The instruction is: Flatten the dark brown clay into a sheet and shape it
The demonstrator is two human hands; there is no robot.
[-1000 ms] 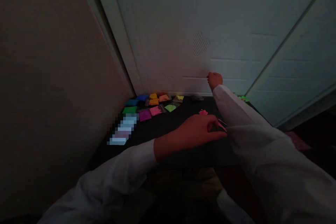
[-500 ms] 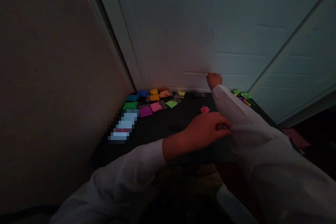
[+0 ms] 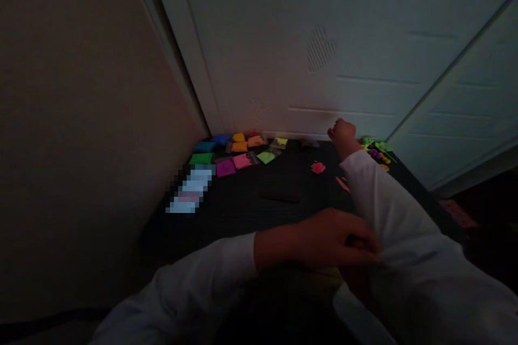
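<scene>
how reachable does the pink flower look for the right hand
Probably yes: nothing visible stands between the right hand and the pink flower, though the left hand is at the right sleeve.

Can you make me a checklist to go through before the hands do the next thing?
1. Left hand free: not ok, its fingertips seem to pinch the right sleeve.
2. Right hand empty: cannot tell, its fingers are curled.
3. Pink flower-shaped piece in plain sight: ok, it lies on the dark table, not covered by either hand.
4. Purple bag sealed: cannot tell, it is too dark and small.
5. Bright screen readable: not ok, it shows only as coarse blocks.
</scene>
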